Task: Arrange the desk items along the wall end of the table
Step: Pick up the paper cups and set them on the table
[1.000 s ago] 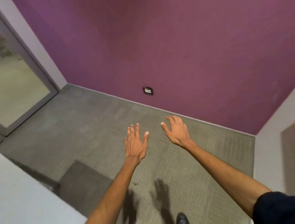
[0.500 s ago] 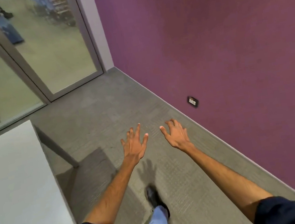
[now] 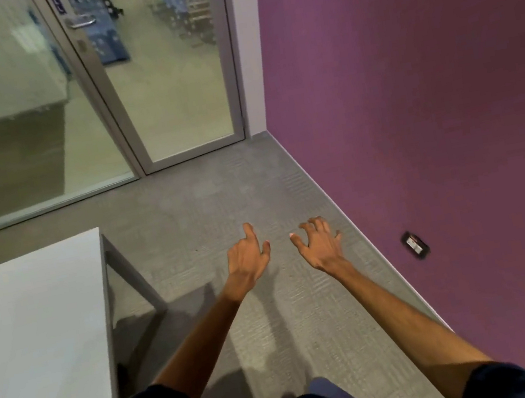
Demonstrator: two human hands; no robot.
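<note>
No desk items are in view. The table (image 3: 32,324) lies left of both hands, so the left hand (image 3: 248,256) is nearer it. It and the right hand (image 3: 319,246) hover over carpet (image 3: 219,199), empty, fingers loosely spread, the right's slightly curled.

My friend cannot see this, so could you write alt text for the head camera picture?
The left hand and right hand, bare and empty, reach forward above grey carpet. A white table stands at the left, a purple wall with a dark socket at the right, a metal-framed glass door ahead.
</note>
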